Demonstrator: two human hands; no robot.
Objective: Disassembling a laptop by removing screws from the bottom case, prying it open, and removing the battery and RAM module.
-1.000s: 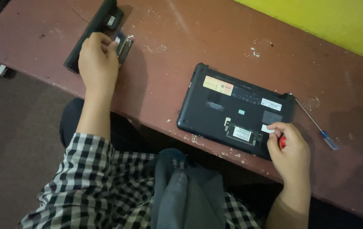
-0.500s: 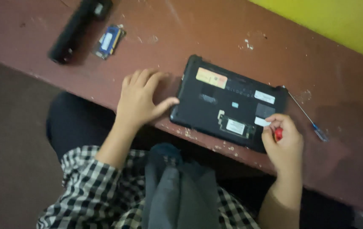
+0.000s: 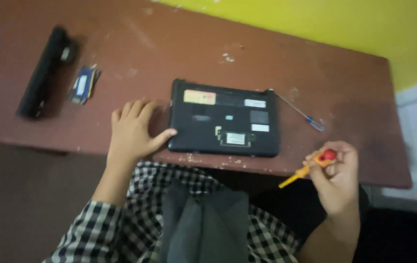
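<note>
A black laptop (image 3: pixel 223 119) lies upside down on the brown table (image 3: pixel 169 53), its stickers and open compartment facing up. My left hand (image 3: pixel 133 131) rests flat on the table, thumb touching the laptop's left front corner. My right hand (image 3: pixel 335 178) is off the table's front edge and grips a small screwdriver (image 3: pixel 310 168) with a red and yellow handle.
A long black battery (image 3: pixel 43 73) lies at the far left, with a small blue card-like part (image 3: pixel 83 85) beside it. A thin screwdriver with a blue handle (image 3: pixel 298 111) lies right of the laptop. A yellow wall runs behind the table.
My left hand left the battery area and came to the laptop's left corner. My right hand lifted the red-handled screwdriver off the laptop and drew back past the table edge.
</note>
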